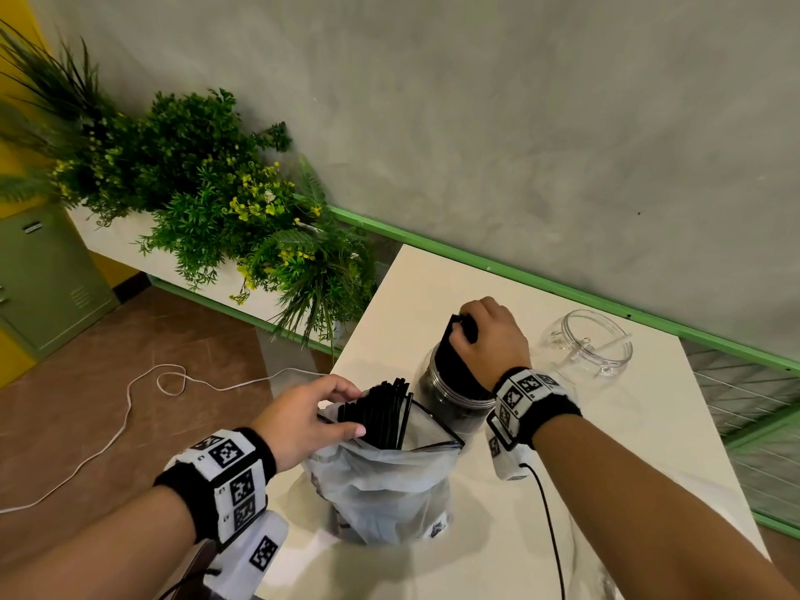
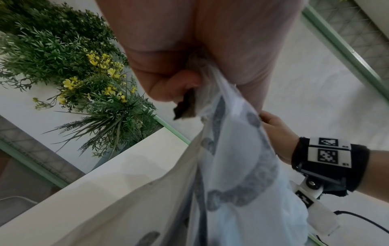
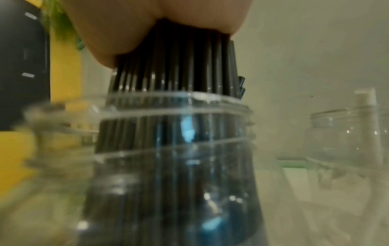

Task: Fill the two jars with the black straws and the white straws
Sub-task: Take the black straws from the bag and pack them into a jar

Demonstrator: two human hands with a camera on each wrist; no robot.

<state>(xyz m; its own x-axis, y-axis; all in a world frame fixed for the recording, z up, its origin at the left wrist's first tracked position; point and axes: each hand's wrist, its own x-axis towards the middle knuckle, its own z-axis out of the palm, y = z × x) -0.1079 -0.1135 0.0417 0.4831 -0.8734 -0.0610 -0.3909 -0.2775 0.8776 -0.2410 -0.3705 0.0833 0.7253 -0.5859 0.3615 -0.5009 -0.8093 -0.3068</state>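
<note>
A clear jar (image 1: 450,396) in the middle of the white table (image 1: 606,448) holds a bundle of black straws (image 1: 452,361). My right hand (image 1: 489,335) grips the top of that bundle, whose lower part stands inside the jar (image 3: 179,149). In the right wrist view the black straws (image 3: 174,66) run from my palm down through the jar's mouth. A translucent plastic bag (image 1: 385,482) in front holds more black straws (image 1: 385,413) sticking out. My left hand (image 1: 311,417) pinches the bag's rim (image 2: 210,93). A second clear jar (image 1: 593,344) at the right holds one white straw (image 1: 614,343).
Potted green plants with yellow flowers (image 1: 208,188) stand left of the table. A white cable (image 1: 130,409) lies on the brown floor. A green rail (image 1: 519,275) runs along the grey wall behind the table. A black cable (image 1: 550,526) trails from my right wrist.
</note>
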